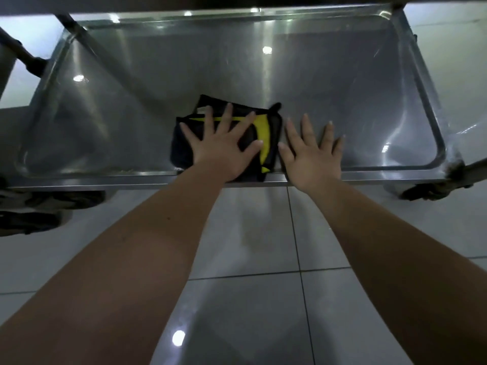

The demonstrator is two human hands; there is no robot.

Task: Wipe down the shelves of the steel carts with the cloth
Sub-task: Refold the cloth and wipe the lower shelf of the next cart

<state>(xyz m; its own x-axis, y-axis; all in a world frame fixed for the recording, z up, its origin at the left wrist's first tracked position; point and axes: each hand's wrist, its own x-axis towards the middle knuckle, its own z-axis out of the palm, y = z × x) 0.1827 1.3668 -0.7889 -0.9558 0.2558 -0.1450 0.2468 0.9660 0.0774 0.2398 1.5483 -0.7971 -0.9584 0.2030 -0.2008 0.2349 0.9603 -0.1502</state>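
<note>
One wheel point(39, 206) is seen at the left, under the steel shelf point(105, 114). One dark and yellow cloth point(263, 125) is laid by the raised near edge, pressed flat by the left hand point(224, 151), fingers spread. The right hand point(313, 156) is laid spread on the shelf, just beside the cloth. Much bare room is left around them. A second wheel point(421, 193) is seen far right.

A brushed steel shelf point(316, 75) gleams with ceiling-light reflections. On it lies a soft, matt black-and-yellow cloth point(266, 135). Glossy pale tiles point(250, 312) cover the floor.
</note>
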